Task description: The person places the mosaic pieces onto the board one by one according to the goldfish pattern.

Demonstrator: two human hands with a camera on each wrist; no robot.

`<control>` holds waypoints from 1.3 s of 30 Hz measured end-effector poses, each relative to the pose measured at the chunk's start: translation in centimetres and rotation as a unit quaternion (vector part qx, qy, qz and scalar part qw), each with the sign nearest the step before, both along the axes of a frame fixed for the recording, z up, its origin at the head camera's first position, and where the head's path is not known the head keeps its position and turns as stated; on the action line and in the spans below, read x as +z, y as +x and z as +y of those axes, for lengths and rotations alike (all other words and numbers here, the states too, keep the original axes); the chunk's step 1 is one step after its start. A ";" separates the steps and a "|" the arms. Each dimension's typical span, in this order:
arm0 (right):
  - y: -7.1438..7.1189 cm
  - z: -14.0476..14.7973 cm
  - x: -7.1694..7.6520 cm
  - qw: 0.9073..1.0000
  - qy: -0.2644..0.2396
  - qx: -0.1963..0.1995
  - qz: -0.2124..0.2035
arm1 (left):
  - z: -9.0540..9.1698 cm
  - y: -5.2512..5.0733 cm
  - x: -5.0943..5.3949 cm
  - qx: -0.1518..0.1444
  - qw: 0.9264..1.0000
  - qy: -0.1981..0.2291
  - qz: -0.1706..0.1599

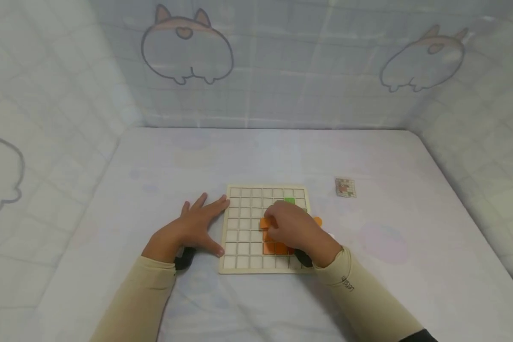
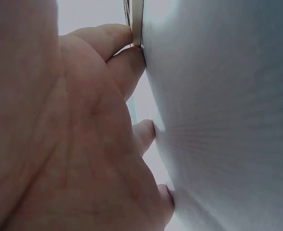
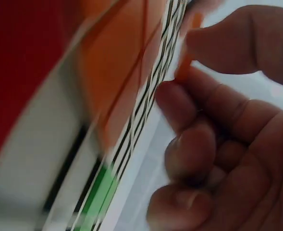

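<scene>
A pale square board (image 1: 243,235) with a raised grid lies on the table. My left hand (image 1: 190,232) spreads its fingers beside the board, with the thumb and a fingertip at its left edge. In the left wrist view, the fingertips touch the board's side and the tabletop. My right hand (image 1: 297,228) is over the grid and pinches a small orange tile (image 3: 183,70) between thumb and finger. Beneath it, darker orange tiles (image 1: 278,248) fill several cells, partly hidden by the hand. One green tile (image 1: 289,201) sits near the board's top right.
A small printed card (image 1: 345,187) with a grid pattern lies to the right of the board. A rounded orange bit (image 1: 318,221) shows past the right hand. In the right wrist view, a blurred red area (image 3: 21,57) fills the upper left. Patterned cloth walls surround the table.
</scene>
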State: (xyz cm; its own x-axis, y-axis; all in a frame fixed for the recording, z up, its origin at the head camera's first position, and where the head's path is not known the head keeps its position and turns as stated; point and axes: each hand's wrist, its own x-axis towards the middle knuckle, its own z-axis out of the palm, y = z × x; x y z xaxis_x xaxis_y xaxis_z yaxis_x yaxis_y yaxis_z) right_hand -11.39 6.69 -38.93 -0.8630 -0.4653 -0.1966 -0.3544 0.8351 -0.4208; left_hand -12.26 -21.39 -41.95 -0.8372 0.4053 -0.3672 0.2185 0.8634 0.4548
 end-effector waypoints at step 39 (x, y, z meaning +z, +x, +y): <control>7.9 13.0 0.7 0.970 -0.020 -0.201 -0.135 | 0.0 -0.2 -0.5 -0.012 1.000 -0.003 -0.002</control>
State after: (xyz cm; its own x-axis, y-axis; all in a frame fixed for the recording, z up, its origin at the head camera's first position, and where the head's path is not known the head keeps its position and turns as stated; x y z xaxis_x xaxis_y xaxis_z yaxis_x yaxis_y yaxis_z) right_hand -3.49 19.64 -38.18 -0.8960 -0.1139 -0.4291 0.1238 0.8641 -0.4879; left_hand -12.44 -21.37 -42.43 -0.8261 0.4227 -0.3727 0.2367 0.8605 0.4512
